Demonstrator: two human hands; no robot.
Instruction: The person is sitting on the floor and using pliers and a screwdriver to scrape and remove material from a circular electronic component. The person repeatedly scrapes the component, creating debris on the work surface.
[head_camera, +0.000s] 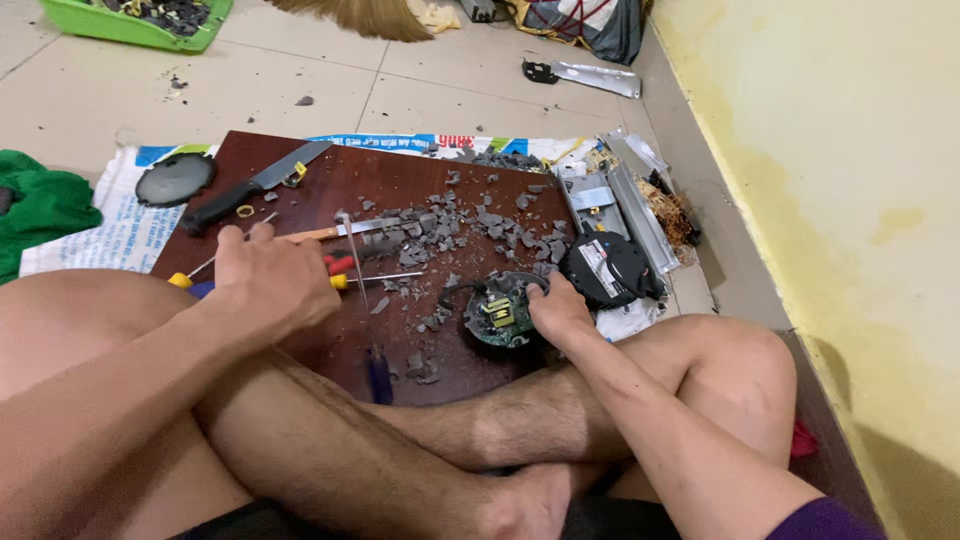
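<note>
The circuit board (503, 318), round and green with a yellow part on top, lies on the dark board (300, 175) on the floor, just in front of the person's crossed legs and beside a black round housing (605, 268). It looks light and stiff, yet fragile: the soldered parts could snap off and the edges may be sharp, so the bare rim seems the safest place to take hold, not the yellow part or the black wire that curls off its left side.

The right hand (558, 312) rests on the board's right edge, wrist low across the shin, fingers curled down over the rim and pressing it in place; whether the thumb is under the edge cannot be told.

The left hand (268, 280) reaches forward over the knee, back of the hand upward, fingers bent and closed among the tools (352, 265) lying there: screwdrivers with red and yellow handles and a thin metal blade. Which tool it grips is hidden under the palm.

Grey rubble (470, 225) is scattered across the board's middle, which may make the surface gritty and the circuit board apt to slide. A knife (255, 185) lies well apart at the far left.
</note>
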